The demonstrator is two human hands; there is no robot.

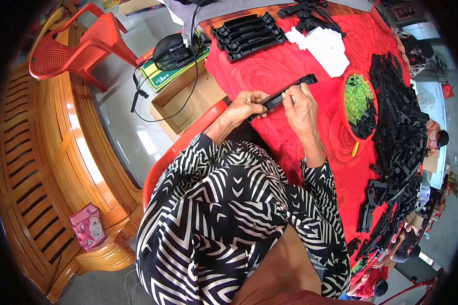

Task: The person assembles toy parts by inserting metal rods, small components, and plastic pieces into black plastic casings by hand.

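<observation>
Over the near edge of the red cloth I hold a long black plastic part (277,100), tilted up toward the right. My left hand (245,107) is wrapped round its lower left end. At the upper right end, the fingers of my right hand (301,108) are pinched against it; whether they also hold some small piece is hidden. To the right of my right hand stands a red-rimmed basin (343,109) with translucent green pieces (356,94) and small black pieces in it. Beyond my hands lie a row of similar black parts (249,34) and a crumpled white bag (323,50).
A large heap of black plastic pieces (397,117) covers the table's right side. Left of the table are an open cardboard box (185,99), a black fan-like object (173,53) with a cord, a red plastic chair (102,38) and a wooden bench (61,152). Several people are at the far right.
</observation>
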